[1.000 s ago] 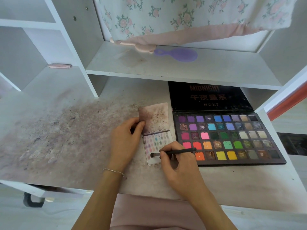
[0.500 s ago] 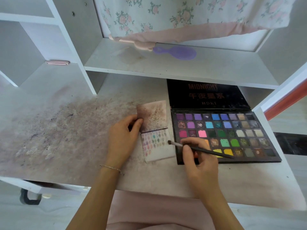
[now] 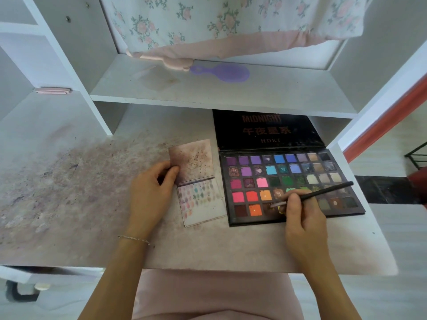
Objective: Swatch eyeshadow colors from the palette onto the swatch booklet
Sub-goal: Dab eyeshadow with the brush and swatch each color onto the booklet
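Head view: right hand [image 3: 305, 218] pinches brush [image 3: 323, 192], tip apparently in bottom-row pan of palette [image 3: 288, 179]. Left hand [image 3: 150, 192], fingers curled, steadies swatch booklet [image 3: 198, 181] on desk [image 3: 69, 181], beside palette.

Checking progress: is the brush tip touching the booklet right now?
No, the brush tip is over the palette's bottom row, away from the booklet.
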Tool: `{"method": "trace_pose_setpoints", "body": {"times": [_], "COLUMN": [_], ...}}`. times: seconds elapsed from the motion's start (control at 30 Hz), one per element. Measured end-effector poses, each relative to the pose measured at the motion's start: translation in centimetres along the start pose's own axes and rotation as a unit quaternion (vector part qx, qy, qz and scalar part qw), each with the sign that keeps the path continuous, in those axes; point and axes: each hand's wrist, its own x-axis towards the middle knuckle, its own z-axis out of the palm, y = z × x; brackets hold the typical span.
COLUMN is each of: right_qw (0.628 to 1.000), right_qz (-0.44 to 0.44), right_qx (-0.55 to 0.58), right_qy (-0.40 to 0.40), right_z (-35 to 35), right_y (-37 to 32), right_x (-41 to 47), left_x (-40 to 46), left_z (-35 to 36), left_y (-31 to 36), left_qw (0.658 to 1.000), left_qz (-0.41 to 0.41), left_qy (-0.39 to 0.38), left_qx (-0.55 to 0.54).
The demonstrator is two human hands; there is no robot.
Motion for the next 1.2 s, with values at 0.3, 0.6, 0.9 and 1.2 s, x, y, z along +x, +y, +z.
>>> {"method": "trace_pose_setpoints", "body": {"times": [0.3,0.6,0.9,1.2], "right_qw": [1.000,1.000,0.999,0.996], "right_qz": [0.017,0.010,0.015,0.013], "right_qx": [-0.011,-0.015,-0.028,0.092], "right_qy": [-0.017,-0.009,0.004,-0.016], "right_z": [-0.1,0.0,-0.1,1.7], "right_y": [-0.2,-0.3,-0.4,-1.8], "right_x": [-0.1,0.0,-0.1,-0.2], "left_x": [-0.1,-0.1,-0.1,0.0], "left_z": [0.0,-0.1,-0.1,-0.1], "left_y": [0.1,0.1,0.1,0.2], "left_qw": [1.000,1.000,1.000,1.000], "left_qz": [-0.007,-0.001,-0.007,0.001], "left_qy": [0.007,0.008,0.002,0.004], "left_qx": [-0.003,-0.003,-0.012,-0.007]}}
